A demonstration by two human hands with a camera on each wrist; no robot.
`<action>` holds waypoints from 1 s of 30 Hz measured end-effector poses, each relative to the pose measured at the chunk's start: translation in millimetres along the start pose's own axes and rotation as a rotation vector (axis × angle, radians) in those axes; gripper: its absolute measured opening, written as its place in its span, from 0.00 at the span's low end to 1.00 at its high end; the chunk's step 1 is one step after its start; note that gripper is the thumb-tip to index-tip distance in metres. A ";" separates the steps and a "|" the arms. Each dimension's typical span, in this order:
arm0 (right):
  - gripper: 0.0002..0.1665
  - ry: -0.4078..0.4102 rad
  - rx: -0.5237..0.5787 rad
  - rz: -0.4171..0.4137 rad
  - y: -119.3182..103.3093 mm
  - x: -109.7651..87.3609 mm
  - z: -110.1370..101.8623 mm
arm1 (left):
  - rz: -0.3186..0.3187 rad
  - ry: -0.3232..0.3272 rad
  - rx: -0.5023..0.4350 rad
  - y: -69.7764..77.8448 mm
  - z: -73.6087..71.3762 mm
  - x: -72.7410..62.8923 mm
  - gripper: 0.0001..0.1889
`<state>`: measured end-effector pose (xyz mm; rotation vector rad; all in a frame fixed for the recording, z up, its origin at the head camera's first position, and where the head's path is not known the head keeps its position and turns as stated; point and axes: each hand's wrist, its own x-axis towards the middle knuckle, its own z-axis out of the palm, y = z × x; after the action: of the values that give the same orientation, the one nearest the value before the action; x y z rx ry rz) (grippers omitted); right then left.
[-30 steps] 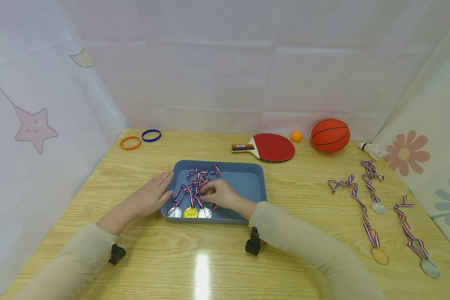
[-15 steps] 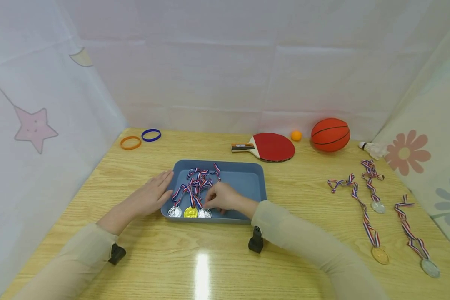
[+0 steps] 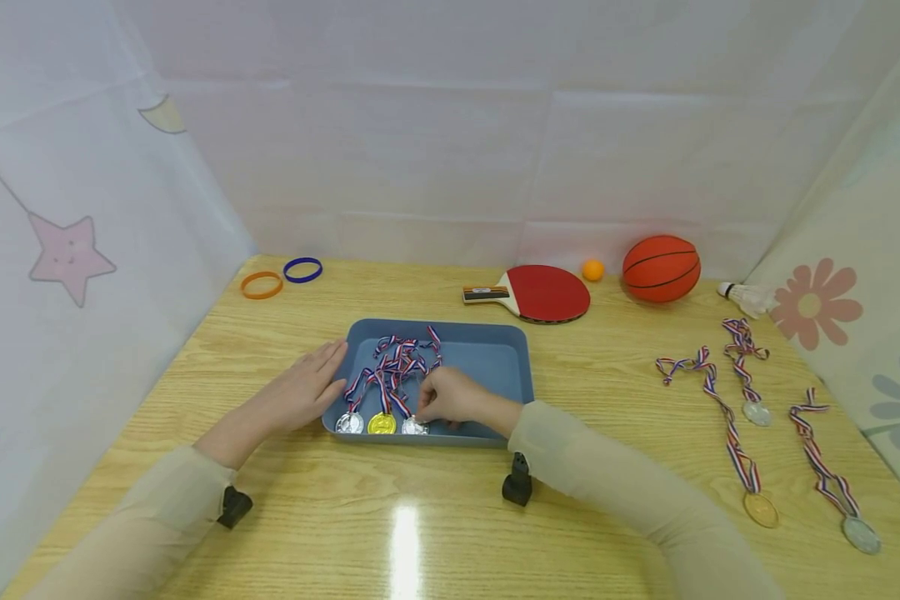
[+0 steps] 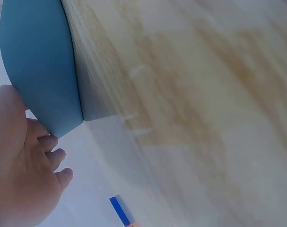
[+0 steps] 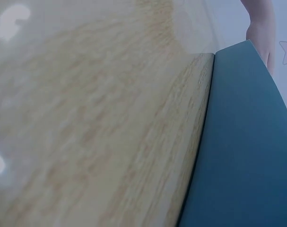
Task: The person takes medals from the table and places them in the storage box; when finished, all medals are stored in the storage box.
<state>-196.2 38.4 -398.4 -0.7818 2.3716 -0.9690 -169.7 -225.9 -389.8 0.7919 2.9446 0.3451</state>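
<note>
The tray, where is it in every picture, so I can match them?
Head: the blue-gray tray is just below the middle.
Left wrist: upper left, cut off on top.
Right wrist: lower right, cut off too.
Shared landmark: the left hand, at one tray end.

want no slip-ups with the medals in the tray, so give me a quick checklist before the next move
1. Tray steadied: ok, the left grip rests against its left end.
2. Medals lined up: ok, silver medal, gold medal and right-hand silver medal sit side by side along the near wall.
3. Right grip secure on the right-hand silver medal: cannot tell, its fingers are at the edge but a pinch is not visible.
4. Ribbons in the tray separated: not ok, they are bunched together.
5. Table medals out of the way: ok, all three lie apart from the tray, at right.
</note>
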 end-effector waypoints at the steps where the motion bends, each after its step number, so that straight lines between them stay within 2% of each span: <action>1: 0.07 -0.003 0.006 0.003 0.7 -0.1 -0.4 | 0.000 0.001 0.001 -0.1 0.0 0.3 0.31; 6: 0.06 0.003 0.066 0.007 3.1 -6.1 -10.5 | 0.001 -0.003 0.003 0.2 -0.2 1.2 0.31; 11: 0.05 0.052 0.135 -0.017 5.1 -31.0 -37.8 | -0.004 -0.006 -0.006 0.8 -0.1 1.0 0.31; 17: 0.08 0.165 0.192 -0.028 6.5 -83.2 -80.7 | -0.001 0.000 -0.007 -0.2 0.5 -0.6 0.30; 21: 0.11 0.261 0.209 0.018 12.8 -121.3 -106.6 | -0.003 -0.004 -0.007 -0.4 0.5 -0.8 0.31; 26: 0.16 0.365 0.191 0.082 38.2 -165.0 -131.0 | -0.006 -0.013 -0.015 0.0 0.4 -0.4 0.31; 30: 0.19 0.441 0.162 0.134 60.0 -199.4 -142.4 | -0.008 -0.017 -0.021 0.4 -0.2 0.1 0.31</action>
<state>-154.5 271.5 -311.6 -0.3677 2.6220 -1.3683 -169.7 -225.6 -389.5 0.7760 2.9232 0.3661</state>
